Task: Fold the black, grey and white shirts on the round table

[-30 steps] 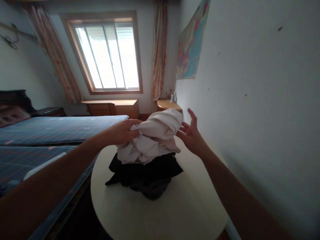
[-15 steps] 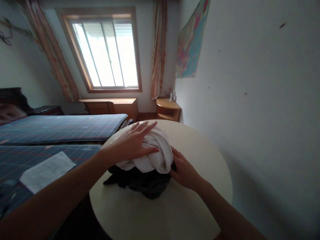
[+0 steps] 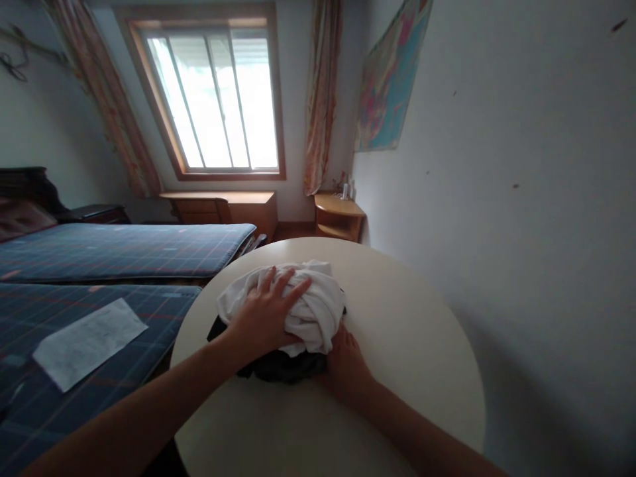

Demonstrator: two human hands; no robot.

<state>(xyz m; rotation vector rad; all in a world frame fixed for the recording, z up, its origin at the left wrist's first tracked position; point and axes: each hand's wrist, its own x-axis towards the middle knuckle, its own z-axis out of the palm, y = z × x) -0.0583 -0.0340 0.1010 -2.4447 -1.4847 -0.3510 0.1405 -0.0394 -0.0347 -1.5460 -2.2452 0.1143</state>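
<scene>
A crumpled bundle of white cloth [image 3: 318,301] lies on top of dark, black cloth [image 3: 291,368] on a round pale table [image 3: 397,344]. My left hand [image 3: 271,311] rests on the white cloth with its fingers spread. At the bundle's right side is my right hand [image 3: 348,358], its fingers bent together around the edge of the black cloth. Its thumb and fingertips are partly hidden by the cloth. What kind of garments these are does not show.
Left of the table are beds with blue checked mattresses [image 3: 124,252]; a white sheet of paper [image 3: 92,341] lies on the nearer one. A wall [image 3: 521,252] runs along the right. A desk [image 3: 248,205] and a corner shelf [image 3: 340,205] stand beneath the window.
My left hand has come down onto the white cloth and now lies flatter on it. My right hand has moved nearer to me, and the dark cloth's front edge is more gathered in.
</scene>
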